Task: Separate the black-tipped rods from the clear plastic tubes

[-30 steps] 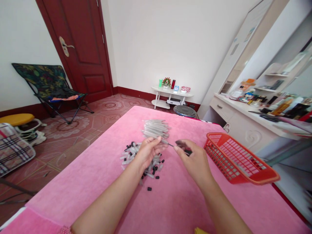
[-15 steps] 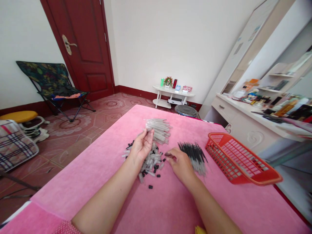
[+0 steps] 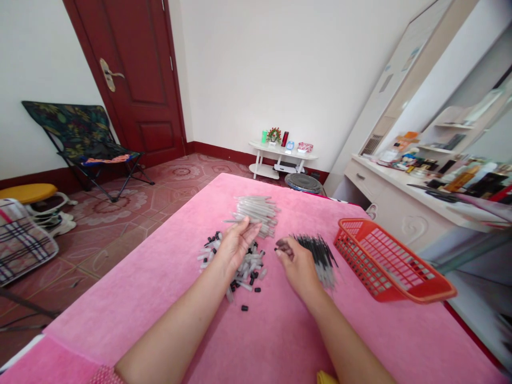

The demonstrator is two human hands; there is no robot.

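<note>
And spread beneath it all, the pink plush-covered table (image 3: 280,336); the red latticed plastic basket (image 3: 355,262) sits out at three o'clock. Toward eight, a loose heap of short clear and black plastic caps (image 3: 250,261); at three, short of the basket, the bundle of slim black-and-clear sticks (image 3: 320,256); at twelve, the bundle of translucent tubes (image 3: 256,207). Here's the left hand (image 3: 236,243) above the heap, wrist best lifted off it, and the right hand (image 3: 298,261), blurred. Left pinches a slim grey rod (image 3: 229,221) pointing to nine: light, level grip wanted. Right fingertips seem closed on a small black piece (image 3: 276,249), best gripped squarely by its sides.
</note>
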